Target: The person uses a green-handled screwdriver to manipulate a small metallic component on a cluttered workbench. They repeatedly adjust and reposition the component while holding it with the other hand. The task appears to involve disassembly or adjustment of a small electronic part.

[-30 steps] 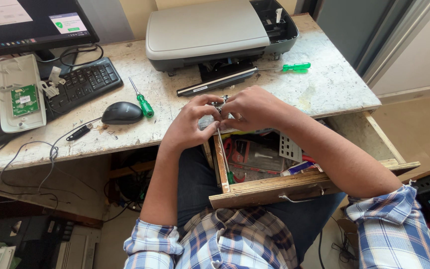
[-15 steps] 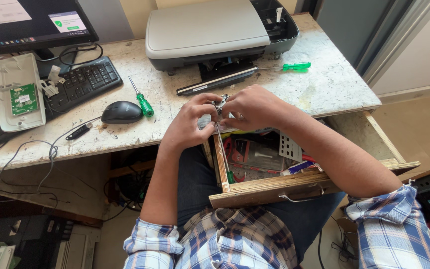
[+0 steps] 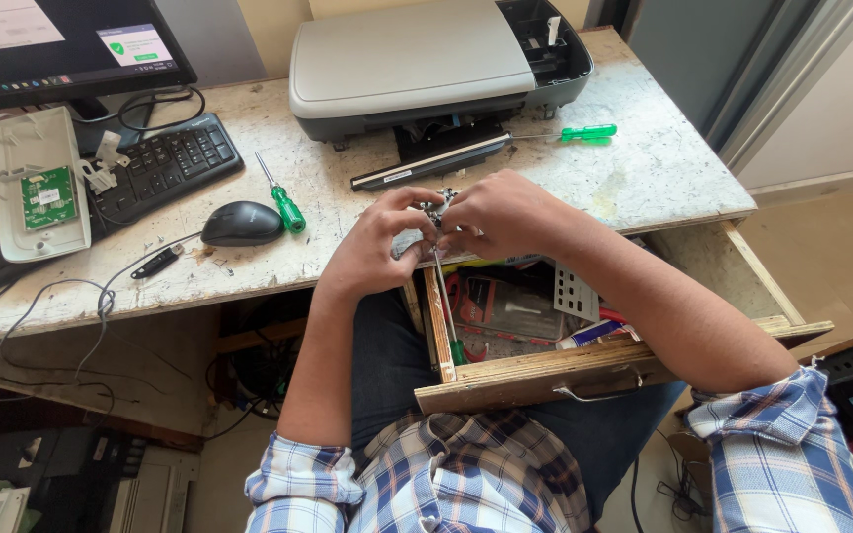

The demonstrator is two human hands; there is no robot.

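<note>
1. Head view: my left hand (image 3: 372, 242) and right hand (image 3: 505, 212) both pinch a small metal part (image 3: 436, 209).
2. It sits above the open drawer (image 3: 545, 370), at the desk (image 3: 644, 168) edge.

both forearms extended forward, left hand (image 3: 379, 242) and right hand (image 3: 505, 212) together, fingers curled, fingertips pinching.

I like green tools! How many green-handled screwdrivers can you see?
3. One screwdriver lies beside the mouse, one by the printer, one hangs below the hands into the open drawer, which may hide more.
</note>
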